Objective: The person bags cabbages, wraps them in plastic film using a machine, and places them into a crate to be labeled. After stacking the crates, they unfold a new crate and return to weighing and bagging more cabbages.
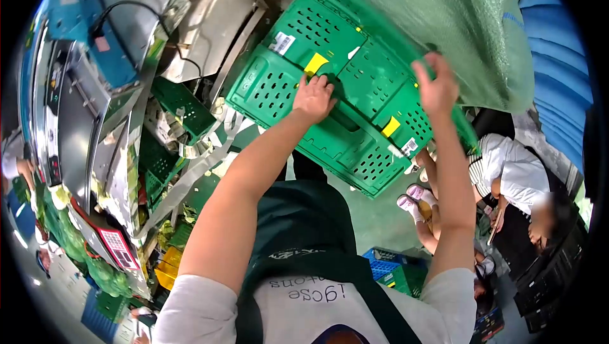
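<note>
A green plastic folding crate [374, 84] with perforated walls and yellow latches is tilted in front of me. My left hand [314, 98] has its fingers hooked over the crate's near rim, close to one yellow latch. At the crate's right end, my right hand [438, 87] is raised and slightly blurred, thumb and fingers apart with nothing seen between them. Whether it touches the crate's far wall is unclear. White labels [281, 43] are stuck on the crate.
A large green mesh sack [457, 20] lies beyond the crate. Metal equipment [70, 116] and dark green crates [181, 106] with scraps line the left. A seated person [514, 173] is at right, near black crates [552, 268]. A blue basket [384, 261] stands behind me.
</note>
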`<state>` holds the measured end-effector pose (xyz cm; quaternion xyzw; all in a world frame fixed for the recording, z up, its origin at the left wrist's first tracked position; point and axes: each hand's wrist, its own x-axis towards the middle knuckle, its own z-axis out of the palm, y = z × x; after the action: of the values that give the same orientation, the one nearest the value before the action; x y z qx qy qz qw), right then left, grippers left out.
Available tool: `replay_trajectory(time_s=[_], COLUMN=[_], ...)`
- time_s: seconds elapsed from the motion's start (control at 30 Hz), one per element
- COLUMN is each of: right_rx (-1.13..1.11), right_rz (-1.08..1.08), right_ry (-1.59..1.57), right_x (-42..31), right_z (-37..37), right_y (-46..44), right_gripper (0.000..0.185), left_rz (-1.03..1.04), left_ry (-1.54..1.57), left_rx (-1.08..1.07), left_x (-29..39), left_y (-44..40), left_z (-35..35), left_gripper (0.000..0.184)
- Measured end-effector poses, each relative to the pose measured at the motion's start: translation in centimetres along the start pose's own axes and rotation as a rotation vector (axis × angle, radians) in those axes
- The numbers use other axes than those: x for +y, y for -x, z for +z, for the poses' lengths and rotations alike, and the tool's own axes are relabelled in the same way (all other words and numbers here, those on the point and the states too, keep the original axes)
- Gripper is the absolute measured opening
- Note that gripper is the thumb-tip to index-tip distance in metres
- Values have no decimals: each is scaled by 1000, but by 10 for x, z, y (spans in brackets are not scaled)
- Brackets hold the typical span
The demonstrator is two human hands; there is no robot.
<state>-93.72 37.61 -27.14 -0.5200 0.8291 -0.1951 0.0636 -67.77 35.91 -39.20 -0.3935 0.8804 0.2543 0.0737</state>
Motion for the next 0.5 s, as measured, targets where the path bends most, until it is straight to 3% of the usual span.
replay_trajectory(time_s=[0.03, 0.17, 0.2, 0.3, 0.33, 0.4, 0.47, 0.5], right_rx=[83, 297, 309, 277, 244, 177, 244, 238], right_rz=[-96, -447, -491, -564, -530, -470, -485, -470], right_ry=[-33, -79, -127, 44, 77, 144, 97, 129], right_x=[12, 19, 23, 26, 30, 41, 42, 39], right_z=[-2, 0, 0, -9, -7, -5, -7, -7], right_y=[-17, -15, -12, 6, 9, 13, 4, 5], right_gripper=[29, 20, 19, 22, 23, 26, 27, 28], left_rz=[86, 321, 387, 489, 604, 486, 452, 349], left_ry=[-65, 35, 44, 26, 43, 229, 381, 306], left_rx=[119, -125, -232, -858, -831, -908, -588, -320], left_x=[-6, 5, 10, 0, -12, -12, -14, -13], left_y=[-3, 10, 34, 99, 122, 107, 81, 68], left_z=[6, -36, -56, -71, -58, -57, -44, -30], left_gripper=[32, 35, 32, 29, 24, 18, 31, 40])
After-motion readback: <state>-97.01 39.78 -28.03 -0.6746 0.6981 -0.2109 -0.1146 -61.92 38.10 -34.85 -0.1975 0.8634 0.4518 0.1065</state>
